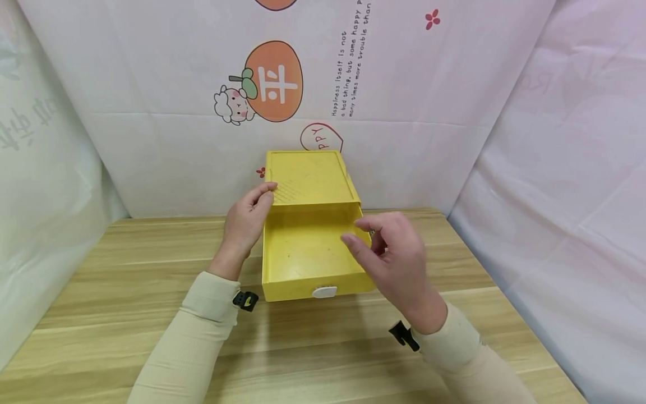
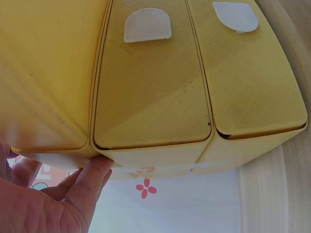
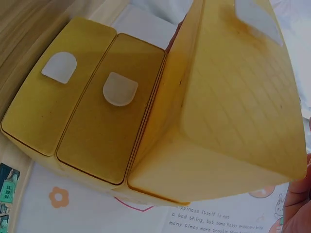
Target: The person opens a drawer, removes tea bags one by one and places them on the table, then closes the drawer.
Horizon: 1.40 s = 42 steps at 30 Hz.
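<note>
A yellow drawer cabinet has its top drawer pulled out, and the drawer's inside is bare. A white tab handle sits on the drawer's front. My left hand rests against the cabinet's upper left edge, a fingertip on the top. In the left wrist view its extended fingers touch the side wall. Over the drawer's right rim hovers my right hand, thumb and forefinger apart with nothing between them. Only part of that hand shows in the right wrist view, at the right edge.
Two lower drawers, the middle one and the bottom one, are closed. A printed cloth hangs behind the wooden table. A small green printed item lies beside the cabinet on its right side.
</note>
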{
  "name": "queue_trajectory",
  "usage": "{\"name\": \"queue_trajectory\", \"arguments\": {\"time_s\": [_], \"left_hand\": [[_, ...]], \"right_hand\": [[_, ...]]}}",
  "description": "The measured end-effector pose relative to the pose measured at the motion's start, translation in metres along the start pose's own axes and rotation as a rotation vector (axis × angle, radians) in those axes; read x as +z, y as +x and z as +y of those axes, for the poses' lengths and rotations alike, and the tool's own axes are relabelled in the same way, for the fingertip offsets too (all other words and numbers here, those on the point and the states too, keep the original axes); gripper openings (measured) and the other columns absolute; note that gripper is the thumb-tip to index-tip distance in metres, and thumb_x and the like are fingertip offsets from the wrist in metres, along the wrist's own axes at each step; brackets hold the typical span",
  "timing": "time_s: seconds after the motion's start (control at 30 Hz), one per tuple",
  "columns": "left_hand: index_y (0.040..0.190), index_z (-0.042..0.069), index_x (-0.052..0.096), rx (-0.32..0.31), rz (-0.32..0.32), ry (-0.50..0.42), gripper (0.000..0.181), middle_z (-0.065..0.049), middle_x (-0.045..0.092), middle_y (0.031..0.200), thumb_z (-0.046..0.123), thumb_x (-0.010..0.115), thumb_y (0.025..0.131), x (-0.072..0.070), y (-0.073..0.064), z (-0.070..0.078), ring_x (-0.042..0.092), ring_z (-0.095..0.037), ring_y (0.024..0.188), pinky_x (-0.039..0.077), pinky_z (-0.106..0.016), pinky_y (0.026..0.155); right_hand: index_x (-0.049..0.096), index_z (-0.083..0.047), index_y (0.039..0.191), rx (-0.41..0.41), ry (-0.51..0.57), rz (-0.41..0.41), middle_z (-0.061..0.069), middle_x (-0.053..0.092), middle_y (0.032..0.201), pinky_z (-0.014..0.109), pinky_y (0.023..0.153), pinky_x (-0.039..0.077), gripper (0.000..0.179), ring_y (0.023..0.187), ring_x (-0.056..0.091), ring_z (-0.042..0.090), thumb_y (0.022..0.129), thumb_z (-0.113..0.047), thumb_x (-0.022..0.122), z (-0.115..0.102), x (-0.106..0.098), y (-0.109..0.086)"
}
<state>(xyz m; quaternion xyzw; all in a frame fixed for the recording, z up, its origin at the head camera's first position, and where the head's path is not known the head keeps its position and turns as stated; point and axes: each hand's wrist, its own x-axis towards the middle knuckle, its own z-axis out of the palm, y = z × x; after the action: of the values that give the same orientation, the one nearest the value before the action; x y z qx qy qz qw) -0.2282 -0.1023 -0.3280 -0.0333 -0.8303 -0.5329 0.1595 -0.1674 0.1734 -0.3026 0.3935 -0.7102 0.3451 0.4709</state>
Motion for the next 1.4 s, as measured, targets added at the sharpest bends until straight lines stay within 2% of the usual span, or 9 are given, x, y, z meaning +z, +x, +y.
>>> {"name": "queue_trajectory", "arguments": {"time_s": [0.17,0.4,0.53,0.63,0.83,1.03,1.17,1.4], "left_hand": [[0.144,0.028,0.065,0.002,0.004,-0.004,0.045,-0.010,0.060,0.091,0.045,0.044,0.107,0.001,0.000,0.000,0.035,-0.023,0.062,0.033,-0.035,0.059],[0.144,0.030,0.064,0.004,0.000,0.004,0.045,-0.007,0.055,0.085,0.046,0.043,0.107,0.000,0.000,-0.001,0.030,-0.018,0.055,0.031,-0.034,0.054],[0.144,0.031,0.064,0.000,-0.006,0.008,0.046,-0.012,0.057,0.088,0.047,0.042,0.107,0.000,0.000,-0.002,0.029,-0.016,0.053,0.031,-0.034,0.054],[0.144,0.032,0.064,-0.002,-0.007,0.007,0.046,-0.015,0.059,0.091,0.046,0.042,0.107,0.000,0.000,-0.002,0.028,-0.015,0.052,0.031,-0.033,0.053],[0.144,0.031,0.064,-0.002,-0.008,0.004,0.046,-0.010,0.057,0.088,0.046,0.042,0.107,-0.001,0.000,-0.002,0.027,-0.014,0.051,0.030,-0.032,0.051],[0.145,0.032,0.063,-0.003,-0.012,-0.005,0.046,-0.011,0.057,0.088,0.048,0.042,0.107,-0.001,0.000,-0.002,0.026,-0.013,0.049,0.030,-0.032,0.050],[0.145,0.031,0.063,0.001,-0.013,-0.003,0.046,-0.009,0.055,0.085,0.048,0.042,0.107,-0.001,0.000,-0.002,0.026,-0.013,0.049,0.029,-0.031,0.049],[0.147,0.029,0.062,0.014,-0.033,-0.005,0.047,-0.016,0.057,0.089,0.046,0.040,0.108,-0.002,-0.002,-0.001,0.024,-0.013,0.048,0.027,-0.031,0.048]], "right_hand": [[0.072,-0.001,0.096,-0.040,-0.008,-0.023,0.004,0.058,0.079,0.020,0.055,0.038,0.040,0.060,0.043,0.010,0.098,-0.041,0.074,-0.008,0.002,-0.005],[0.072,-0.002,0.095,-0.086,-0.012,-0.026,0.008,0.064,0.088,0.019,0.053,0.042,0.038,0.059,0.045,0.012,0.097,-0.040,0.075,-0.017,0.007,-0.012],[0.072,-0.004,0.096,-0.124,-0.018,-0.029,0.007,0.066,0.088,0.020,0.053,0.045,0.033,0.057,0.049,0.013,0.098,-0.037,0.075,-0.021,0.010,-0.015],[0.072,-0.004,0.096,-0.154,-0.017,-0.040,0.007,0.066,0.087,0.020,0.052,0.046,0.031,0.056,0.051,0.012,0.098,-0.035,0.075,-0.024,0.011,-0.018],[0.074,-0.006,0.094,-0.214,-0.078,-0.066,0.006,0.066,0.083,0.023,0.053,0.050,0.028,0.060,0.056,0.013,0.098,-0.034,0.074,-0.029,0.012,-0.024],[0.074,-0.009,0.092,-0.275,-0.120,-0.080,0.002,0.065,0.080,0.024,0.056,0.055,0.024,0.062,0.061,0.013,0.098,-0.032,0.076,-0.033,0.012,-0.030],[0.074,-0.011,0.090,-0.310,-0.141,-0.080,0.000,0.065,0.078,0.022,0.054,0.053,0.023,0.061,0.061,0.011,0.098,-0.033,0.075,-0.035,0.012,-0.035],[0.077,-0.013,0.088,-0.399,-0.188,-0.054,-0.002,0.064,0.075,0.019,0.050,0.049,0.018,0.059,0.060,0.010,0.100,-0.026,0.073,-0.038,0.017,-0.039]]}}
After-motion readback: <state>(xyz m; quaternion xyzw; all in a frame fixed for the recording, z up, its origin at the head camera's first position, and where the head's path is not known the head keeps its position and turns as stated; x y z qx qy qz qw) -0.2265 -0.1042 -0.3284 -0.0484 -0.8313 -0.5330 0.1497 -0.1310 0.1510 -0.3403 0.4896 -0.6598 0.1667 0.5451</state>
